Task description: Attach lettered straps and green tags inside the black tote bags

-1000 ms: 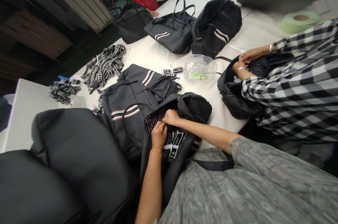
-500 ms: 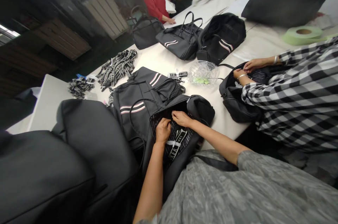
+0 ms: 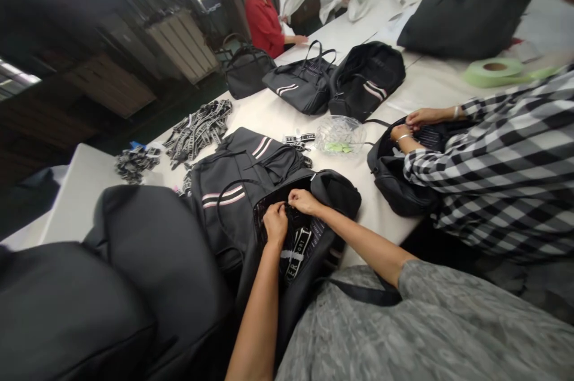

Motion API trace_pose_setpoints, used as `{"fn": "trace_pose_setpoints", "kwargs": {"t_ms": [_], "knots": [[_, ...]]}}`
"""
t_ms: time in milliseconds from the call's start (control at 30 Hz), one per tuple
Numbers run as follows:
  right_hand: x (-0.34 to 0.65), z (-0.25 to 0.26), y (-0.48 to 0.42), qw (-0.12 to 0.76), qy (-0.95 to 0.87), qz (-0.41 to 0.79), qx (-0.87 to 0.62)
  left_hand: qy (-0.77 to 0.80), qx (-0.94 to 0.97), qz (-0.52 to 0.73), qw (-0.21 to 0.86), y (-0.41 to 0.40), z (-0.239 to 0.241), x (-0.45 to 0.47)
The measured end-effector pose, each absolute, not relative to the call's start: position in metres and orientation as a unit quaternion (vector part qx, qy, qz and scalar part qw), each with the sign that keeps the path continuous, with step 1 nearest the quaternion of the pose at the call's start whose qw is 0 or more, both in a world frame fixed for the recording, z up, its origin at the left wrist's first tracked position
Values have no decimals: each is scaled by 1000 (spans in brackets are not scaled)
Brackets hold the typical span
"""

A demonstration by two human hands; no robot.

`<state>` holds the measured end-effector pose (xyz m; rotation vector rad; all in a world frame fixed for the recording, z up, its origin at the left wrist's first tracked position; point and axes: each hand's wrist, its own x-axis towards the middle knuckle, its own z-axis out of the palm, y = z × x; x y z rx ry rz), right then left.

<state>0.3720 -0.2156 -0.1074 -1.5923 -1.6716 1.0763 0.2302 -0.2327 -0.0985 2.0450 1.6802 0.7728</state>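
A black duffel bag (image 3: 341, 192) lies unzipped in front of me, its patterned lining showing. My left hand (image 3: 275, 222) is closed in a pinch just inside the opening. Close beside it, my right hand (image 3: 304, 201) pinches too, fingertips nearly meeting the left ones. What they grip is dark and too small to make out. Inside the bag, below my hands, rests a folded black webbing strap (image 3: 296, 258) with white lettering, bound by a white tie. Just beyond the opening lies another black bag (image 3: 242, 157) with white and pink stripes.
Large black bags (image 3: 152, 237) crowd the left. Behind are lettered straps (image 3: 200, 130) in a pile, a clear plastic bag (image 3: 341, 136) with green pieces, and more striped bags (image 3: 300, 85). At right a co-worker in a checked shirt (image 3: 502, 159) handles another bag, near green tape (image 3: 493, 73).
My hands stay pinched at the opening and have come slightly closer together. The view has tilted, so the scene sits lower. A dark shape now shows at the top right.
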Motion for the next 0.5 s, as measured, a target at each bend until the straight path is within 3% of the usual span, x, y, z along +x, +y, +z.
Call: {"fn": "trace_pose_setpoints", "kwargs": {"t_ms": [100, 267, 433, 500], "knots": [[372, -103, -237, 325, -593, 383, -629, 572, 736, 277, 233, -237, -94, 238], [368, -112, -239, 409, -530, 375, -641, 613, 734, 222, 193, -224, -94, 247], [356, -114, -236, 416, -370, 512, -654, 631, 731, 173, 191, -230, -80, 253], [354, -110, -240, 415, -363, 516, -656, 623, 735, 181, 198, -233, -79, 252]]}}
